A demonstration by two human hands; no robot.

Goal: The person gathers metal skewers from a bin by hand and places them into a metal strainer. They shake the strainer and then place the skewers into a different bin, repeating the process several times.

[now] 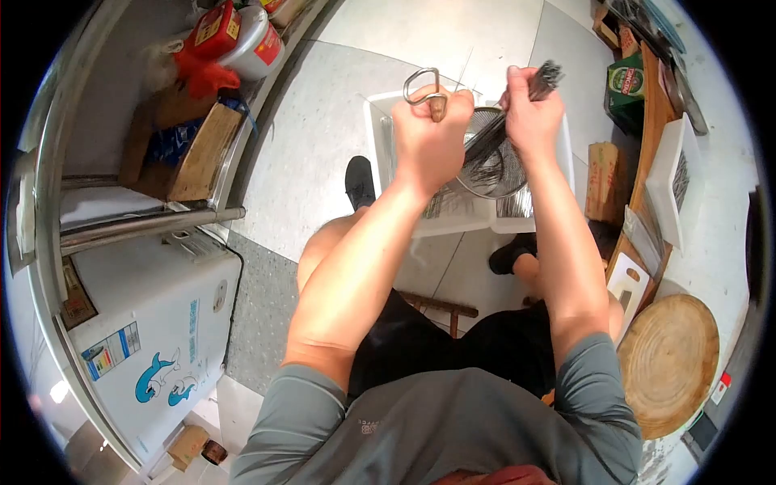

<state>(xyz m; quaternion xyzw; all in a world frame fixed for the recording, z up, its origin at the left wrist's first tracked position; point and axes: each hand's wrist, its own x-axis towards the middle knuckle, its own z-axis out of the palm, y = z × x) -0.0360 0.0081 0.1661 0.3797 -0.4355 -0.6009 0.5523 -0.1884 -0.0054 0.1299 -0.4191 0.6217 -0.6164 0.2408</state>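
My left hand [428, 145] is closed round the wooden handle of a wire mesh strainer [495, 182]; the handle's end and its metal hanging loop [422, 86] stick out past my fingers. My right hand [535, 121] grips a bundle of thin dark metal skewers [545, 81], one end fanned above my fist, the other reaching down into the strainer's bowl. Under both hands sits a white plastic bin [453, 226] on the floor, with more skewers [513, 202] lying in it. Part of the bin is hidden by my hands and the strainer.
On my left are a shelf with a cardboard box [186, 153], a white bucket [257, 47] and a white freezer [153, 339]. To my right stand a green carton [626, 89], a white tray [681, 182] and a round wooden chopping board [669, 364].
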